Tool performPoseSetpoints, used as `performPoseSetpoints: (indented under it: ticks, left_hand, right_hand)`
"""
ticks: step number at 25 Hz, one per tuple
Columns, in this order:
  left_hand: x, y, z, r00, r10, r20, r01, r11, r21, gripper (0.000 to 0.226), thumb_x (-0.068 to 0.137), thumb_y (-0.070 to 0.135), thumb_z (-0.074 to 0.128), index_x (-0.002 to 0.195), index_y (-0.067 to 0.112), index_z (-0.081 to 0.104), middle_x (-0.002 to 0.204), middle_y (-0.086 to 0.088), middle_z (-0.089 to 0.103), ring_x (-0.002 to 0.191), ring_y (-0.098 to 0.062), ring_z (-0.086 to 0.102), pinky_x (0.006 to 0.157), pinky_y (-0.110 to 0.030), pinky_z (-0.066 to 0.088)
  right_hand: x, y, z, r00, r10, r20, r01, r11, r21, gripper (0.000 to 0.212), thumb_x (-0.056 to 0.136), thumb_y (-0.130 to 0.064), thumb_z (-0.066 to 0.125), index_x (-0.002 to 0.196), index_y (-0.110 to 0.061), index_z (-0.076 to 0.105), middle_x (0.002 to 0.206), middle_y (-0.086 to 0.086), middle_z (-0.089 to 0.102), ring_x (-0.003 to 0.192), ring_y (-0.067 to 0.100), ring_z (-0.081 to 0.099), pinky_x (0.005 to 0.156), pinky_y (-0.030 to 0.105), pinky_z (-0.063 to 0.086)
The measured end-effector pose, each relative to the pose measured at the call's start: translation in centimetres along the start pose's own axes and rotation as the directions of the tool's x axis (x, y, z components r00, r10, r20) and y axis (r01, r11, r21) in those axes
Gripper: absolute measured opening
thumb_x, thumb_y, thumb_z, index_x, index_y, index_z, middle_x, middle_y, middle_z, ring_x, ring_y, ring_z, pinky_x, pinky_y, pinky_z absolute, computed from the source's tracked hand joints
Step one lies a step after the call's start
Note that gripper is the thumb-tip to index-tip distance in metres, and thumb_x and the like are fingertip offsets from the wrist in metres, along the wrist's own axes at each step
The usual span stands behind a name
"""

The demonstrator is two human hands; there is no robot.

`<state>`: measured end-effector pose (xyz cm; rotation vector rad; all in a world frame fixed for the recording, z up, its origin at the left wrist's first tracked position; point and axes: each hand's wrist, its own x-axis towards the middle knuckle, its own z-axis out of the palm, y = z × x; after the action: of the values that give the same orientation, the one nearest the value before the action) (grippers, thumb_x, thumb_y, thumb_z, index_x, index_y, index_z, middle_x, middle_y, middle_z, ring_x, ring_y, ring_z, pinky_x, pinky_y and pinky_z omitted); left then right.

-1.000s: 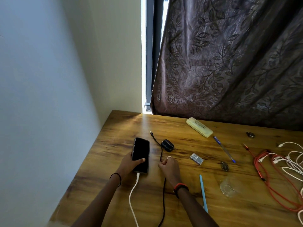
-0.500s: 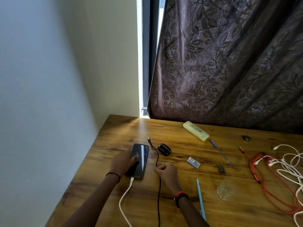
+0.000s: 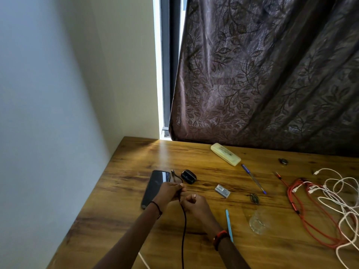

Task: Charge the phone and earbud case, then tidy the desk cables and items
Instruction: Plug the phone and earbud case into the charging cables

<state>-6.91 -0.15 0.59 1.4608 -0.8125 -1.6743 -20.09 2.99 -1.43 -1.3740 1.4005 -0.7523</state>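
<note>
Wood-grain desk top sits in a corner, with a pale wall on the left and a dark brown leaf-patterned curtain hanging behind its far edge.

Near the left side a black slab-shaped smartphone lies flat, screen up and dark. Just right of it is a small black rounded earbud case, closed and with nothing plugged into it. The metal plug of a thin black braided cable lies on the wood between the phone and the case.

The left hand reaches over the phone's lower right edge, and its curled fingertips pinch the black cable a short way behind the plug. The right hand is close beside it, fingers folded in around the same cable. From there the cable runs down toward the near edge.

A white cable shows near the bottom edge. Its upper part is hidden under the left forearm, so I cannot tell if it reaches the phone.

Farther right lie a pale yellow oblong case, a blue ballpoint pen, a small clear plastic box, a light blue stick-like pen and a clear glass tumbler. At the right edge a red cable is tangled with loose white cords.
</note>
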Motion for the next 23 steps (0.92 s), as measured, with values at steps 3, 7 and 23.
performPoseSetpoints:
  ticks: [3, 7, 23]
  left_hand:
    - [-0.7, 0.5, 1.0, 0.999, 0.045, 0.023, -0.049, 0.974, 0.222, 0.021, 0.094, 0.011, 0.05, 0.104, -0.003, 0.063, 0.08, -0.005, 0.064, 0.06, -0.007, 0.06, 0.055, -0.014, 0.05]
    - [-1.3, -0.8, 2.7, 0.98, 0.048, 0.191, -0.136, 0.864, 0.484, 0.017, 0.095, 0.009, 0.049, 0.097, -0.001, 0.063, 0.078, -0.002, 0.064, 0.054, -0.001, 0.062, 0.054, -0.013, 0.049]
    - [6.8, 2.4, 1.2, 0.917, 0.329, 0.225, -0.297, 0.186, 0.937, 0.038, 0.098, 0.014, 0.041, 0.136, 0.012, 0.043, 0.139, -0.009, 0.043, 0.12, -0.025, 0.051, 0.1, -0.034, 0.045]
  right_hand:
    - [1.3, 0.4, -1.6, 0.985, 0.169, -0.044, -0.156, 0.965, 0.21, 0.017, 0.094, -0.022, 0.05, 0.095, -0.017, 0.066, 0.092, 0.001, 0.07, 0.089, 0.015, 0.065, 0.079, 0.03, 0.054]
    - [3.3, -0.7, -2.9, 0.945, 0.326, -0.01, -0.263, 0.781, 0.567, 0.024, 0.098, -0.025, 0.046, 0.091, -0.007, 0.059, 0.087, 0.012, 0.069, 0.077, 0.02, 0.064, 0.072, 0.033, 0.053]
    - [4.7, -1.3, -6.1, 0.923, 0.385, 0.003, -0.3, 0.713, 0.634, 0.012, 0.095, -0.006, 0.048, 0.099, 0.0, 0.057, 0.075, 0.008, 0.058, 0.06, 0.012, 0.049, 0.053, 0.021, 0.04]
